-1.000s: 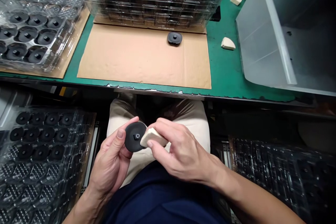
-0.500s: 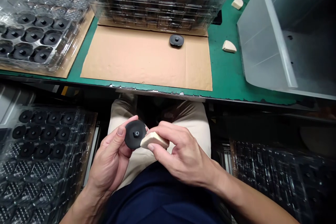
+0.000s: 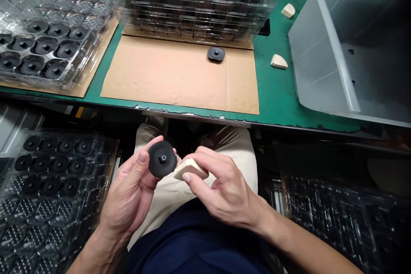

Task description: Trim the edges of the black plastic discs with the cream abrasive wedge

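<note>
Green worktop (image 3: pixel 271 94) spans the head view's upper half — tan cardboard sheet (image 3: pixel 173 77) on it, stacked clear plastic trays (image 3: pixel 192 13) standing top centre, translucent plastic bin (image 3: pixel 316 60) upper right. Lower centre, the left hand (image 3: pixel 128 192) has fingers clamped on a round black disc (image 3: pixel 154 165); the right hand (image 3: pixel 221 184) pinches a cream wedge-shaped block (image 3: pixel 192 168) just beside it.

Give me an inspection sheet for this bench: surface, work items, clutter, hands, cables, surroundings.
Surface: green benchtop, worn along the front edge; cardboard sheet on it.
Work items: round black part, pale block, both hand-held.
Clutter: loose black piece on the cardboard; nearer spare block, farther spare block.
Hands: left hand holds the part; right hand grips the block.
Cables: nothing seen.
Surroundings: stacked clear trays; translucent bin.
</note>
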`<state>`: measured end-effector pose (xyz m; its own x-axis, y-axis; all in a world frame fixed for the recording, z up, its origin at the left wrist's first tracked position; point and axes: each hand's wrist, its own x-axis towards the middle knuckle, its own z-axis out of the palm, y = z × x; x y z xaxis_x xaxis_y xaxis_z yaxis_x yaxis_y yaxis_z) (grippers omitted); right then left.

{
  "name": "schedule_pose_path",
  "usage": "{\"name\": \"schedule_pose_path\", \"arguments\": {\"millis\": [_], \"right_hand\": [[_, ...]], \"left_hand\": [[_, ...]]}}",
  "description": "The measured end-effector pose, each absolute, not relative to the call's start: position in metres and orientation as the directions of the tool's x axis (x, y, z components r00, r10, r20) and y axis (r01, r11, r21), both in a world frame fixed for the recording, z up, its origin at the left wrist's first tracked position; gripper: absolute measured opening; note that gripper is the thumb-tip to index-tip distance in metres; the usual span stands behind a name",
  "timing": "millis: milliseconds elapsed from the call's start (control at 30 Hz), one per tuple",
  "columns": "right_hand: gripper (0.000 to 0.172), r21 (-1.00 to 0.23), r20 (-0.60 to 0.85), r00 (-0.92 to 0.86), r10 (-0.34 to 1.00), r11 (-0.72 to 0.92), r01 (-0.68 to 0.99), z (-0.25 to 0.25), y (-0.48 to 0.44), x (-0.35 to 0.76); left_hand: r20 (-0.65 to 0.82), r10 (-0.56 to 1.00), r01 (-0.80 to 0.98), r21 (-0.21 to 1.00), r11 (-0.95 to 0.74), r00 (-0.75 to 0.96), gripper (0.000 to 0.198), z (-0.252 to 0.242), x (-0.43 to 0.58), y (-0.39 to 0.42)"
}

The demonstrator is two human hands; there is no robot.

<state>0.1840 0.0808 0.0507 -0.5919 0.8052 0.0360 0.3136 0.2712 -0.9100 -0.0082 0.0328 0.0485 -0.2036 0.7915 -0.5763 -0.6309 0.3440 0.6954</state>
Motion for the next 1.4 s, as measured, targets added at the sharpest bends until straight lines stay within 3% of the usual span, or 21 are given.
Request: {"name": "schedule_pose_path", "arguments": {"millis": [100,233,300,400,500,567,700,767,833,933,1033,1167,1233,1333,1400], "right_hand": [[0.012,-0.894,0.094,-0.556,0.826,0.315,0.317,0.048,0.085,0.185],[0.025,-0.74,0.289,-0.587,0.756,0.565,0.364,0.045,0.091,0.184],[0.024,-0.706,0.315,-0.6,0.735,0.604,0.37,0.046,0.092,0.181],[0.01,-0.805,0.169,-0.535,0.828,0.429,0.409,0.049,0.086,0.175],[0.009,-0.858,0.033,-0.516,0.856,0.289,0.424,0.05,0.082,0.174],[0.01,-0.822,0.117,-0.534,0.837,0.383,0.421,0.05,0.085,0.176],[0.024,-0.66,0.35,-0.672,0.653,0.681,0.318,0.051,0.094,0.179],[0.017,-0.676,0.325,-0.629,0.706,0.639,0.368,0.052,0.093,0.176],[0.006,-0.78,0.197,-0.53,0.825,0.459,0.425,0.053,0.088,0.171],[0.013,-0.847,0.053,-0.506,0.861,0.307,0.433,0.054,0.083,0.169],[0.012,-0.754,0.175,-0.584,0.792,0.489,0.438,0.055,0.086,0.173],[0.023,-0.595,0.357,-0.733,0.579,0.746,0.3,0.057,0.094,0.177],[0.016,-0.642,0.325,-0.66,0.677,0.67,0.372,0.057,0.092,0.174],[0.015,-0.824,0.057,-0.506,0.86,0.327,0.462,0.055,0.086,0.168],[0.018,-0.86,-0.023,-0.494,0.869,0.235,0.453,0.053,0.083,0.166]], "left_hand": [[-0.564,0.806,-0.612,0.705,0.358,-0.178,0.039,0.047,-0.008,0.03],[-0.584,0.812,-0.576,0.66,0.483,0.012,0.037,0.042,-0.009,0.025],[-0.592,0.806,-0.595,0.642,0.484,0.017,0.038,0.043,-0.009,0.025],[-0.565,0.815,-0.631,0.679,0.374,-0.125,0.036,0.045,-0.008,0.028],[-0.552,0.818,-0.609,0.709,0.356,-0.164,0.038,0.044,-0.01,0.029],[-0.569,0.818,-0.569,0.703,0.428,-0.087,0.039,0.041,-0.012,0.027],[-0.589,0.804,-0.572,0.633,0.521,0.081,0.037,0.039,-0.013,0.026],[-0.572,0.82,-0.607,0.652,0.454,-0.002,0.037,0.041,-0.011,0.028],[-0.536,0.831,-0.607,0.713,0.35,-0.151,0.041,0.043,-0.011,0.029],[-0.516,0.834,-0.572,0.751,0.33,-0.196,0.044,0.043,-0.014,0.027],[-0.544,0.839,-0.548,0.709,0.444,-0.025,0.038,0.039,-0.02,0.023],[-0.574,0.804,-0.597,0.594,0.539,0.155,0.039,0.036,-0.019,0.021],[-0.552,0.833,-0.646,0.623,0.441,0.037,0.036,0.037,-0.015,0.021],[-0.464,0.865,-0.619,0.74,0.262,-0.188,0.04,0.038,-0.013,0.022],[-0.458,0.87,-0.569,0.771,0.288,-0.18,0.043,0.038,-0.016,0.022]]}}
